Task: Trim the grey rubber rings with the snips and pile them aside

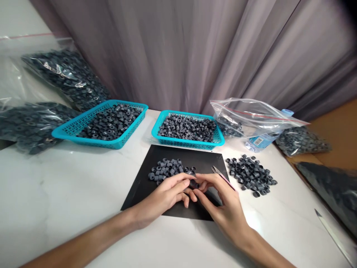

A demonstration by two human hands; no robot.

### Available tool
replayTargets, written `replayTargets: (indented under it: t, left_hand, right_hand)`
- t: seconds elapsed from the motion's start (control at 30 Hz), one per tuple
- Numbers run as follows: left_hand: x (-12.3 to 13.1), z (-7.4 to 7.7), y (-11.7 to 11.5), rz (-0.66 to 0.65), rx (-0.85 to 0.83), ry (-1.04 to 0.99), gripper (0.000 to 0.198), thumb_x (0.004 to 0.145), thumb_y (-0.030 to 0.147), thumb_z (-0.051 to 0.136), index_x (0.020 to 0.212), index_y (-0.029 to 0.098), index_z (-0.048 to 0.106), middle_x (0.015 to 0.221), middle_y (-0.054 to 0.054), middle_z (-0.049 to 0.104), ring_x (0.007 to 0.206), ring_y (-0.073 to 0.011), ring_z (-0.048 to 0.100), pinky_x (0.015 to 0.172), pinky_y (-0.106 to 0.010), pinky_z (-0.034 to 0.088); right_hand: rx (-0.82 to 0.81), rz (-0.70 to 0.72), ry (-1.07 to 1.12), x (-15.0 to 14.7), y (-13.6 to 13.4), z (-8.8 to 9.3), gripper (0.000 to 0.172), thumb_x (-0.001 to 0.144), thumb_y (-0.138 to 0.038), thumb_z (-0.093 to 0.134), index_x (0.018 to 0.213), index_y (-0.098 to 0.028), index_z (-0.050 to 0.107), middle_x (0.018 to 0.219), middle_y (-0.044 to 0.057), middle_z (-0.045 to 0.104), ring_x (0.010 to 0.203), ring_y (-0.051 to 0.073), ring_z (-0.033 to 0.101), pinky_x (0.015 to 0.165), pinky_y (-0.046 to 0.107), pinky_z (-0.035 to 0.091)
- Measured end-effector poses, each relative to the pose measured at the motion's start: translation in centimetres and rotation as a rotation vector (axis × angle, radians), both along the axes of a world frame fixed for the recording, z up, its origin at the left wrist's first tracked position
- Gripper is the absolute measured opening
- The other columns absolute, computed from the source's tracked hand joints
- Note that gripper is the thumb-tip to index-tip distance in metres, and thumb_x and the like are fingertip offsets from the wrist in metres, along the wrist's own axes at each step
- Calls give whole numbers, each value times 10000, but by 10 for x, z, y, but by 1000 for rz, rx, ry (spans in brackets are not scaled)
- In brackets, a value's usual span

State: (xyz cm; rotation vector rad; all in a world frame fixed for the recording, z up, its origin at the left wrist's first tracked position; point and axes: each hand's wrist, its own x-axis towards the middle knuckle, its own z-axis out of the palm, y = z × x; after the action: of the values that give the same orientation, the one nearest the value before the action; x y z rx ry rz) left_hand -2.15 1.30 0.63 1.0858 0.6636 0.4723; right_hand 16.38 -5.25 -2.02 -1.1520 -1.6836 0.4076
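Observation:
My left hand (174, 190) and my right hand (220, 195) meet over a black mat (145, 190). Between their fingertips are small dark grey plastic rings (192, 183); how many is hard to make out. The fingers of both hands are closed around these pieces, the left thumb and forefinger on one side, the right fingers on the other. Just behind them on the mat lies a pile of grey ring-shaped pieces (167, 168). A pointed tool with a pink handle (221, 175), like tweezers or small scissors, lies beside my right hand, partly hidden by it.
Two blue baskets (119, 143) (188, 142) hold many similar pieces. To the right is a loose pile of dark rings (251, 175). Behind it stand an open zip bag (251, 115) and a water bottle (258, 143). Filled plastic bags (67, 74) lean at the left.

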Motion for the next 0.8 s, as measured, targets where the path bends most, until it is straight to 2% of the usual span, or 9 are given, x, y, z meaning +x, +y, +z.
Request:
replayTargets:
  t: [0.1,0.33,0.5,0.8]
  left_hand:
    - [1,1,-2,-6,-26,-10,303,1002,387,521,1145,139,620,904,-51,627,825,-151,558,745,-289,417]
    - [2,1,-5,97,-161,-23,315,987,397,555,1150,129,586,1015,-105,674,862,-168,611,786,-308,433]
    - [2,5,-5,130,-195,-48,273,976,360,585,1122,132,614,1007,-87,683,856,-167,632,835,-317,441]
    - [3,7,-5,188,-223,-6,253,984,310,557,1157,129,589,1041,-110,657,865,-206,655,798,-344,441]
  right_hand:
    - [26,-20,-46,0,0,-2,385,924,-98,639,1275,-242,575,947,13,634,836,148,627,784,278,533]
    - [115,-34,-152,2,1,-6,383,947,-138,628,1308,-244,553,1008,36,661,838,155,629,788,290,552]
    - [104,-48,-170,2,0,-5,362,951,-156,625,1297,-244,572,1021,56,670,856,176,643,797,321,567]
    - [90,-34,-166,3,2,0,375,953,-155,626,1311,-249,566,1070,71,637,885,178,637,824,323,561]
